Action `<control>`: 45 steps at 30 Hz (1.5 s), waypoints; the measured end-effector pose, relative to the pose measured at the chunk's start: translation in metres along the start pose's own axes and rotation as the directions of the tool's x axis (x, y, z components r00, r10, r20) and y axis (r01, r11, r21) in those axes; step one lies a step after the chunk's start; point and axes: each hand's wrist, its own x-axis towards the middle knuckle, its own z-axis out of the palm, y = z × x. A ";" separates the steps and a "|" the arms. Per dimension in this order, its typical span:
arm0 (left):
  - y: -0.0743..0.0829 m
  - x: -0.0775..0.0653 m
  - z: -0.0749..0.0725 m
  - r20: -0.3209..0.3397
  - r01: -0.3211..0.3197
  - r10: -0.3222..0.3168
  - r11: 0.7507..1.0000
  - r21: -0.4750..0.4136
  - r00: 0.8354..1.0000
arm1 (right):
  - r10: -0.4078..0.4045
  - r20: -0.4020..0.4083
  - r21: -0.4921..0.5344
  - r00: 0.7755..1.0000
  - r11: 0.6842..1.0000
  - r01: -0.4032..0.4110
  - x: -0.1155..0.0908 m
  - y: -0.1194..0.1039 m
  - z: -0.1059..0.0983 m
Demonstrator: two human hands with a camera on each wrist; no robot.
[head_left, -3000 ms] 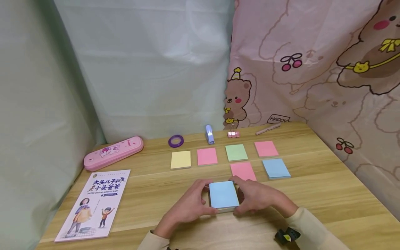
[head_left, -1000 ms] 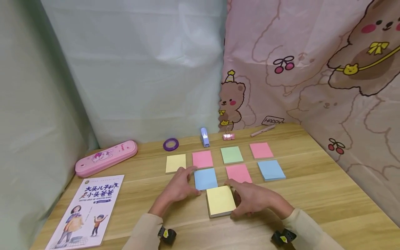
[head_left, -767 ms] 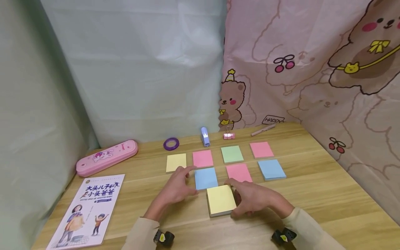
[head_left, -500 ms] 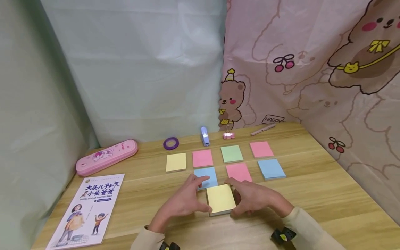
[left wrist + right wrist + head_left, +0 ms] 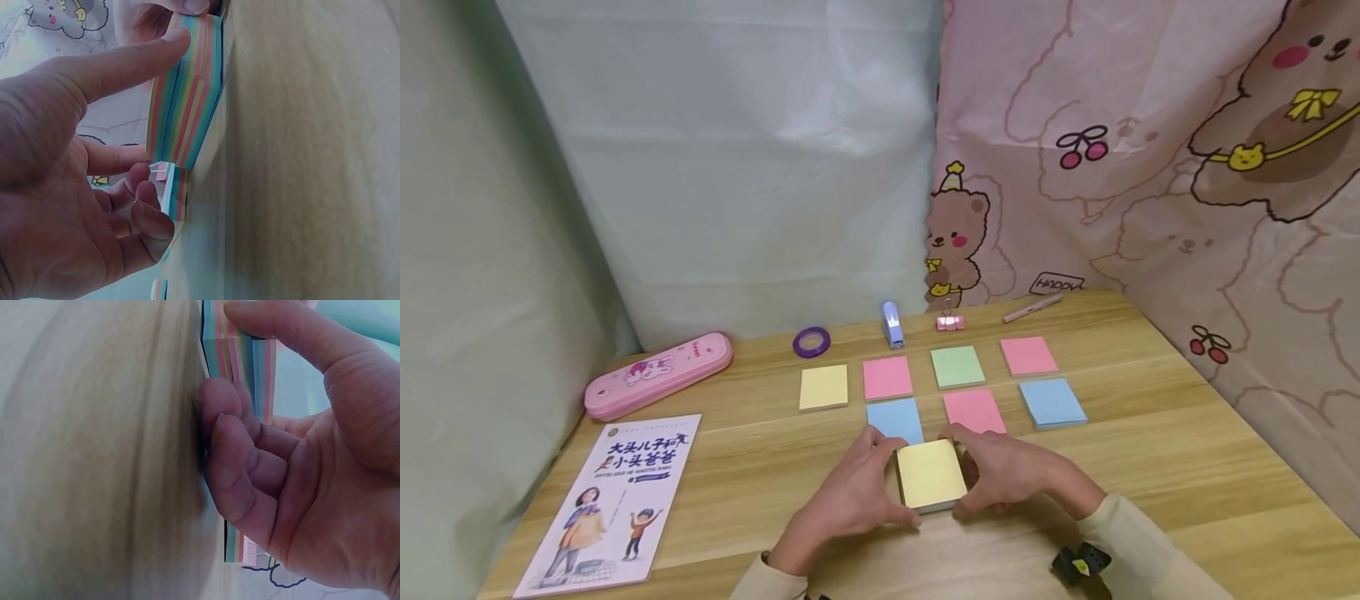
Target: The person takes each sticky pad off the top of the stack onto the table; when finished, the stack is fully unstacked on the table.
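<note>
A thick stack of sticky notes (image 5: 932, 473) with a yellow top sheet sits near the front of the table, between both hands. Its sides show many coloured layers in the left wrist view. My left hand (image 5: 853, 490) holds its left side, forefinger at the far corner and thumb at the near one. On the right side, my right hand (image 5: 1021, 472) grips it between thumb and forefinger, its other fingers curled below. Directly behind the stack lies a blue sticky-note pad (image 5: 895, 417), its front partly hidden by the left hand.
Beyond lie yellow (image 5: 823, 387), green (image 5: 957, 367), blue (image 5: 1052, 402) and several pink pads (image 5: 887, 378). Along the back are a tape roll (image 5: 827, 342), stapler (image 5: 892, 325), binder clip (image 5: 950, 322) and pen (image 5: 1033, 307). A pencil case (image 5: 658, 375) and book (image 5: 610, 508) lie left.
The blue pad that topped the stack now lies behind it, leaving yellow on top. My left hand has come back from that pad to the stack's left side; the right hand stayed.
</note>
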 end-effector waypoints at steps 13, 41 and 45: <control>-0.002 0.001 0.003 -0.001 -0.004 0.004 1.000 0.016 1.000 | 0.019 -0.014 -0.006 1.000 1.000 -0.020 0.001 0.001 0.002; -0.079 -0.013 -0.082 -0.085 0.110 -0.120 0.987 -0.117 0.989 | 0.023 -0.002 -0.027 1.000 0.999 -0.024 0.000 0.002 0.001; -0.092 -0.011 -0.085 -0.067 0.133 -0.141 0.985 -0.106 0.988 | 0.031 -0.004 -0.026 1.000 0.999 -0.031 0.001 0.001 0.001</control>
